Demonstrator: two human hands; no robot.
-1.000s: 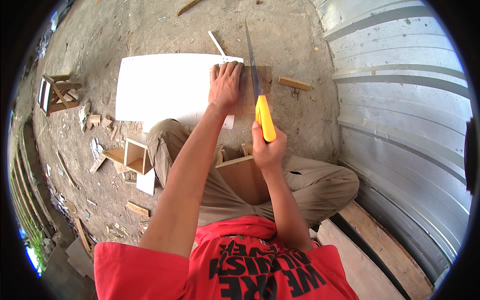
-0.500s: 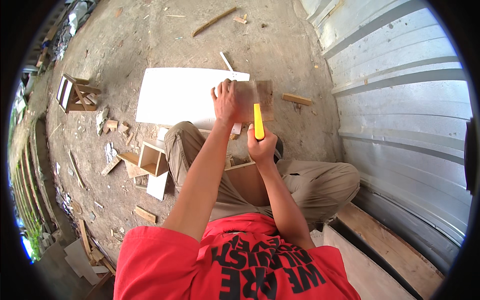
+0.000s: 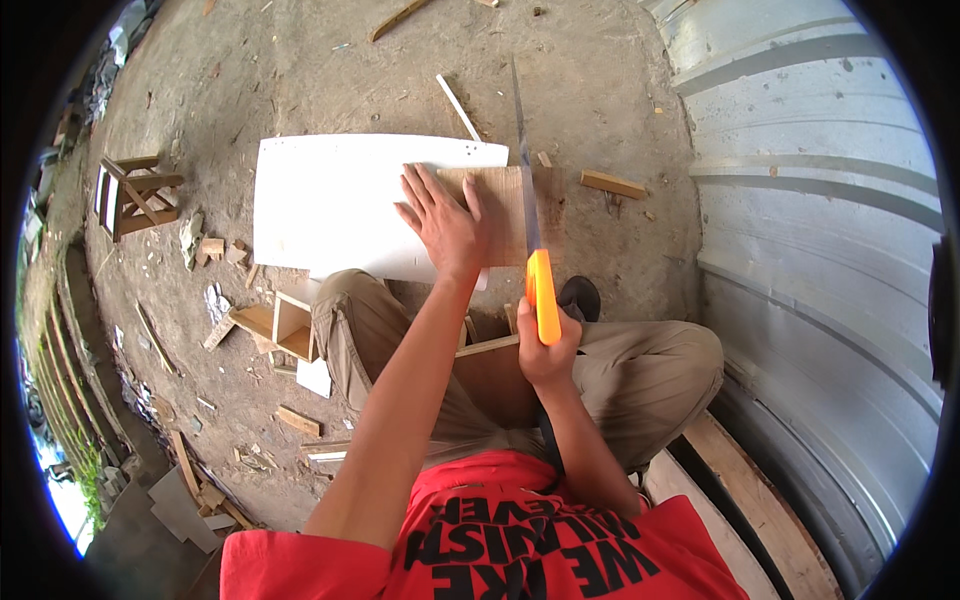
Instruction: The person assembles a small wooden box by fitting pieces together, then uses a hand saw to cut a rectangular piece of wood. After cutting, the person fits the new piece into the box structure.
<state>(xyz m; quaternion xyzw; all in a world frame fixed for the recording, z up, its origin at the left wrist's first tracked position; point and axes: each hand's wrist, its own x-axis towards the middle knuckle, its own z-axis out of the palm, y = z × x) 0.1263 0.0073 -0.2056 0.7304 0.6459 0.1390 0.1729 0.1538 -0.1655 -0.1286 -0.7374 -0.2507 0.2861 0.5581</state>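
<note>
A handsaw [image 3: 543, 297] with a yellow-orange handle is gripped in my right hand [image 3: 550, 350]. Its long thin blade points away from me and crosses a brown wooden board [image 3: 508, 215] near the board's right end. My left hand [image 3: 443, 223] lies flat with fingers spread, pressing on the left part of that board. Beneath the board is a large white panel [image 3: 340, 205], on which the board's left part rests; its right end sticks out past the panel's edge. The depth of any cut is too small to make out.
A small wooden stool [image 3: 140, 198] stands at the far left. An open wooden box [image 3: 292, 328] sits beside my left knee. Wood offcuts [image 3: 299, 420] litter the concrete floor, with a short block [image 3: 613, 184] right of the board. A corrugated metal wall [image 3: 810, 220] rises at right.
My right hand has drawn the saw back toward me, so more of its blade shows clearly. The left hand still presses on the board. The whole view has shifted slightly.
</note>
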